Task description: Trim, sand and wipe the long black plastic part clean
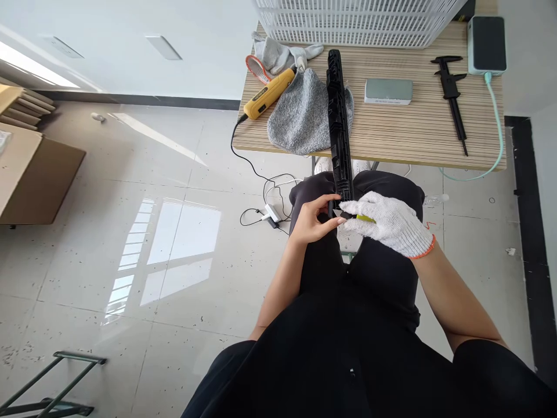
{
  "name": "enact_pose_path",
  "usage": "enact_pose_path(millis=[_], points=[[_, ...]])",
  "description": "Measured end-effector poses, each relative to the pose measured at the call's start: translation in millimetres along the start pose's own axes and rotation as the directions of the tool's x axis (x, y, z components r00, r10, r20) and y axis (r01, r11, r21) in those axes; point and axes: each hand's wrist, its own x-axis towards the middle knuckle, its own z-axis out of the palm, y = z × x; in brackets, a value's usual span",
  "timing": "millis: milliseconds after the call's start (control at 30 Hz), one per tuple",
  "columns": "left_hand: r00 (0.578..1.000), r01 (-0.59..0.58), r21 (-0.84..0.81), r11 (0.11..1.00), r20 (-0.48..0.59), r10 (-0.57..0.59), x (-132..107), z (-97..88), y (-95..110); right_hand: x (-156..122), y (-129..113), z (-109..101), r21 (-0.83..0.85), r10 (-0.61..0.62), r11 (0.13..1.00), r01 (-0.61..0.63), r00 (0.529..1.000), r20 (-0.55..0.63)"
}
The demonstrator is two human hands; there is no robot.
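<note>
A long, narrow black plastic part (338, 110) with ribs and hollows reaches from the table top down to between my knees. My left hand (314, 219), bare, is closed on its near end, thumb and fingers around it. My right hand (385, 223) wears a white knitted glove with an orange cuff edge. It is closed on a small yellow-green and black tool (365, 219), mostly hidden by the glove. The tool's dark end points at the part's near end, close to my left thumb; whether it touches cannot be made out.
On the wooden table (400, 136) lie a grey cloth (298, 119), a yellow corded tool (270, 94), a glove (278, 55), a grey block (388, 91), a black caliper (451, 96) and a pale device (487, 45). A white basket (357, 23) stands behind. Cables (270, 180) hang left.
</note>
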Motion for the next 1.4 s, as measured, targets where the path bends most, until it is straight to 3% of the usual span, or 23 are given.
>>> enact_pose_path(millis=[400,733,1033,1400], points=[[1.000,-0.008,-0.005,1.000,-0.014,0.008,-1,-0.3,-1,-2,-4,7,-0.134,-0.053,0.990,0.042,0.995,-0.080],[0.999,0.003,0.021,1.000,-0.038,-0.002,-2,1.5,-2,-2,-5,13,-0.168,0.006,0.986,-0.022,0.996,-0.095],[1.000,0.003,-0.091,0.996,-0.024,-0.006,-2,5.4,-12,-7,-1,13,0.095,0.098,0.992,-0.086,0.986,-0.135],[0.999,-0.013,-0.117,0.993,-0.033,0.010,-4,4.3,-17,-10,-2,10,0.072,0.074,0.995,-0.067,0.992,-0.100]])
